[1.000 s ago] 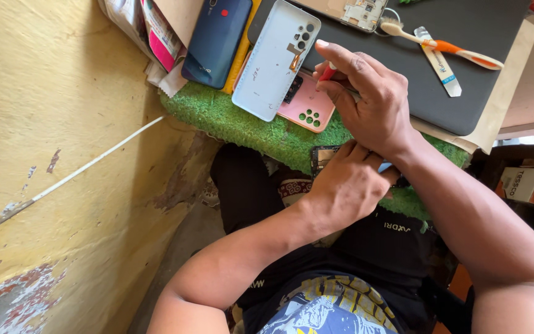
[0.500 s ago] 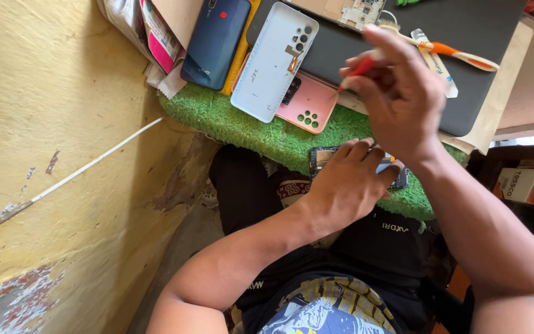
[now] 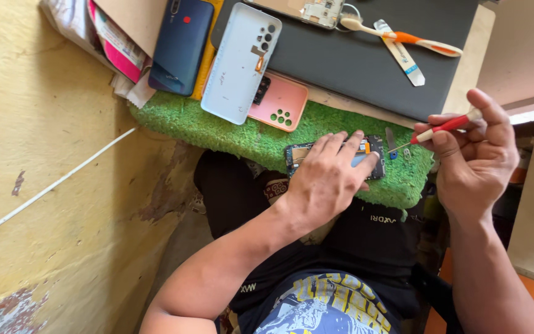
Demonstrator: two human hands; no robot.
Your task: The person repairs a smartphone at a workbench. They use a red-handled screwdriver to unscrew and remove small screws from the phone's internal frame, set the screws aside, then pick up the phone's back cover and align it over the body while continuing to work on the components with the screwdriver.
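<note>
My left hand [image 3: 327, 179] lies flat on an opened phone [image 3: 375, 154] that rests on a green grass-like mat [image 3: 217, 127], fingers spread over its exposed insides. My right hand [image 3: 474, 158] is raised to the right of the mat, fingers closed on a small red-and-white screwdriver [image 3: 443, 128] whose thin tip points left toward the phone's end. The tip hangs just off the phone, not touching it.
Behind the mat lie a white phone back cover [image 3: 239, 62], a pink phone case [image 3: 279, 102], a dark blue phone [image 3: 180, 43], and a dark grey mat [image 3: 366, 62] with a toothbrush [image 3: 403, 38] and a circuit board [image 3: 310, 9]. A yellow wall [image 3: 44, 154] stands at left.
My right hand moved from above the pink case over to the right of the mat, carrying the screwdriver. My left hand spread out over the opened phone.
</note>
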